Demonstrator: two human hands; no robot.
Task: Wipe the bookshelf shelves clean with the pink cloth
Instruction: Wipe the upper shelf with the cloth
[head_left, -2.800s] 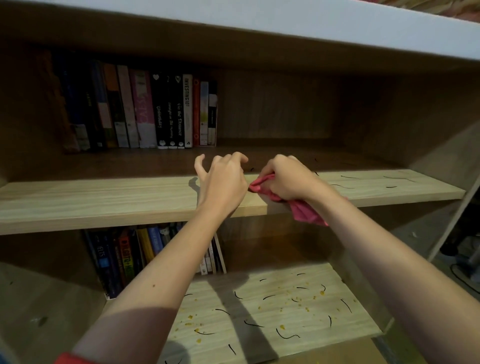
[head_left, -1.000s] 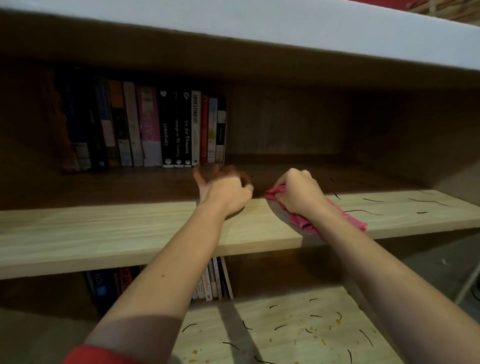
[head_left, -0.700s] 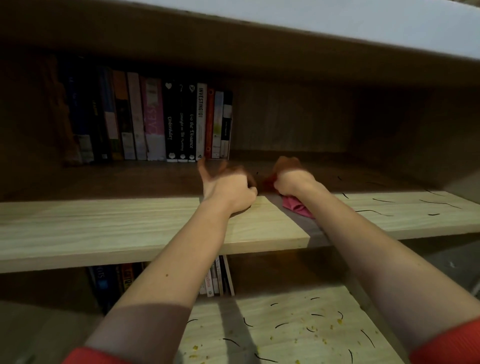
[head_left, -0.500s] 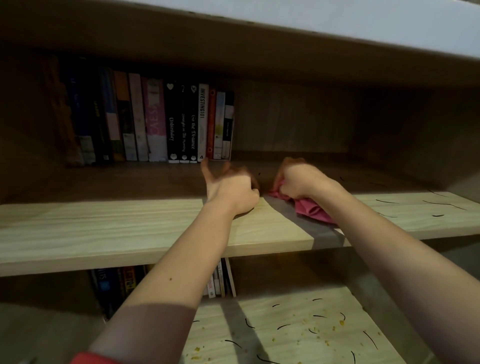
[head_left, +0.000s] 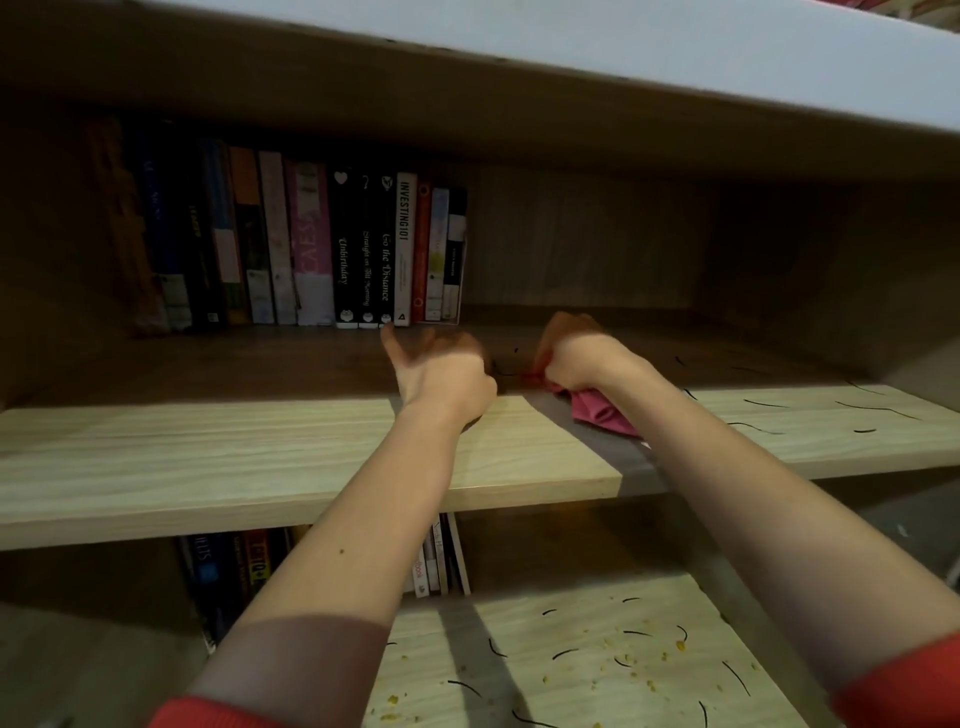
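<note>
My right hand (head_left: 576, 353) grips the bunched pink cloth (head_left: 597, 413) and holds it against the middle wooden shelf (head_left: 208, 452), well back from the front edge. My left hand (head_left: 441, 371) rests on the same shelf just left of the cloth, thumb up and fingers loosely curled in shadow, holding nothing. Thin dark strands (head_left: 769, 404) lie on the shelf to the right of the cloth. The fingers of both hands are partly lost in the dark.
A row of upright books (head_left: 311, 249) stands at the back left of the middle shelf. The lower shelf (head_left: 597, 670) carries dark strands and yellow crumbs, with more books (head_left: 234, 566) at its back left. A white top board (head_left: 675, 57) overhangs.
My right hand has pushed the cloth deeper into the shelf and back, now sitting slightly farther in than half a second ago. My left hand has stayed on the shelf.
</note>
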